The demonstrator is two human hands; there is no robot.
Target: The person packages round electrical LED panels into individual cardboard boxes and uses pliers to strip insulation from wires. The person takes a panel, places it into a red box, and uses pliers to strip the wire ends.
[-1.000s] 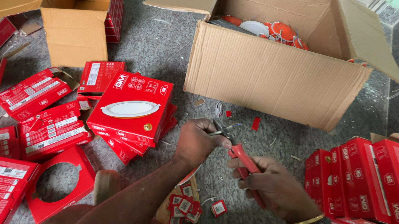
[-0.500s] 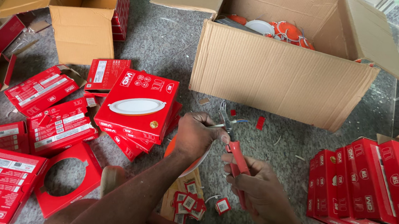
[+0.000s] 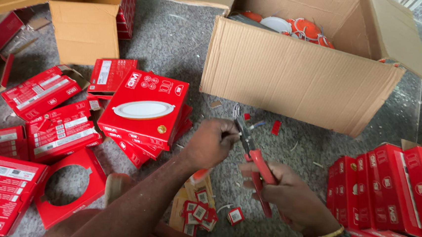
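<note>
Right hand (image 3: 292, 198) clasps red-handled pliers (image 3: 255, 161); left hand (image 3: 211, 143) pinches a thin wire (image 3: 256, 126) at the pliers' tip. Beyond them stands a big cardboard box (image 3: 298, 80); stacked red cartons (image 3: 144, 111) lie left, small red tags (image 3: 199, 212) beneath the wrists

**Pliers and wire, held over the floor**

My right hand (image 3: 292, 198) grips red-handled metal pliers (image 3: 257, 168), tilted, nose up-left. My left hand (image 3: 209, 144) pinches thin pale wires (image 3: 256, 126) meeting the nose, above grey speckled floor.
</note>
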